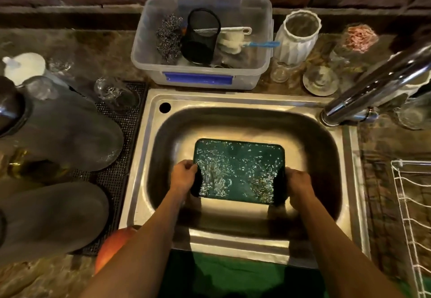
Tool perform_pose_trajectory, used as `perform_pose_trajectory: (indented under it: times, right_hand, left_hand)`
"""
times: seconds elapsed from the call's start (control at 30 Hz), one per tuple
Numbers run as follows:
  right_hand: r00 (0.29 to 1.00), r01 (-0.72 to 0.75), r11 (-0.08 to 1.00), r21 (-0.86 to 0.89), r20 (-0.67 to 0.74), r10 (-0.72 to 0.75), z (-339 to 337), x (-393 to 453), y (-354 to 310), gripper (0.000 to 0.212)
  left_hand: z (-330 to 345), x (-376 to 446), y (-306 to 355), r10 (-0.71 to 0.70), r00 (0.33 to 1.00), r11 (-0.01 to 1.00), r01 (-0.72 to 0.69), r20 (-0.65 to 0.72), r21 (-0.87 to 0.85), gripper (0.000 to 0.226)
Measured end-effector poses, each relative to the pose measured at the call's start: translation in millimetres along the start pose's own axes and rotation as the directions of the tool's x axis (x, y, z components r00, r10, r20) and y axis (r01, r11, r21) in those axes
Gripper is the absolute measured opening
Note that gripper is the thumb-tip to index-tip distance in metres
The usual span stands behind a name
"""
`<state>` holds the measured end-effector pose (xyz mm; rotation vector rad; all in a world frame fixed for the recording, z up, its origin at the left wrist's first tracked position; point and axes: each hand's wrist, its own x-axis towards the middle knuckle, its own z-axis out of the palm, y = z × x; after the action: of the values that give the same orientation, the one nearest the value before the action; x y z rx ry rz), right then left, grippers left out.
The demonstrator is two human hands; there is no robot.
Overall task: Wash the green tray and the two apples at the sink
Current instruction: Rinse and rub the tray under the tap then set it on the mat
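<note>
The dark green tray (239, 170) is held level inside the steel sink (251, 101), its surface covered with water drops. My left hand (184, 176) grips the tray's left edge and my right hand (298, 185) grips its right edge. One red-orange apple (112, 248) lies on the counter at the sink's front left corner, partly hidden behind my left forearm. A second apple is not visible.
The chrome faucet (377, 85) reaches in from the right, its spout out of view. A clear plastic box (200, 41) of scrubbers stands behind the sink. Grey plates (63, 134) and glasses sit on a black mat at left. A white wire rack (412, 216) is at right.
</note>
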<state>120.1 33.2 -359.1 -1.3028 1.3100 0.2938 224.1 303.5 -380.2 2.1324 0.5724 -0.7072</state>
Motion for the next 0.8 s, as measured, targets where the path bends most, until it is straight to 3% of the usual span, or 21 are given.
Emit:
perform_pose_trajectory:
  times: [0.2,0.33,0.43,0.6,0.8]
  right_hand:
    - [0.996,-0.071,0.993,0.093,-0.05,0.076,5.7,8.4,6.1,0.028]
    - [0.99,-0.048,0.988,0.146,-0.126,0.067,6.5,10.4,6.5,0.012]
    - [0.988,-0.026,0.977,0.212,-0.142,0.057,3.9,9.8,4.5,0.015]
    - [0.99,0.086,0.956,0.281,-0.129,-0.052,-3.4,0.9,-14.2,0.023]
    - [0.965,0.259,0.921,0.292,-0.108,-0.237,-11.1,-7.7,-38.5,0.028]
  left_hand:
    - [4.3,4.1,-8.5,0.004,1.0,0.998,-0.005,-0.022,-0.056,0.012]
    - [5.3,5.6,-6.3,-0.02,1.0,0.995,0.019,-0.014,-0.1,0.034]
    - [5.9,4.0,-4.7,-0.064,0.998,0.988,0.061,-0.023,-0.142,0.037]
    - [4.8,-4.9,-0.3,-0.103,0.995,0.966,0.096,-0.016,-0.24,0.011]
    - [3.3,-19.7,8.0,-0.097,0.995,0.907,0.087,-0.003,-0.412,0.011]
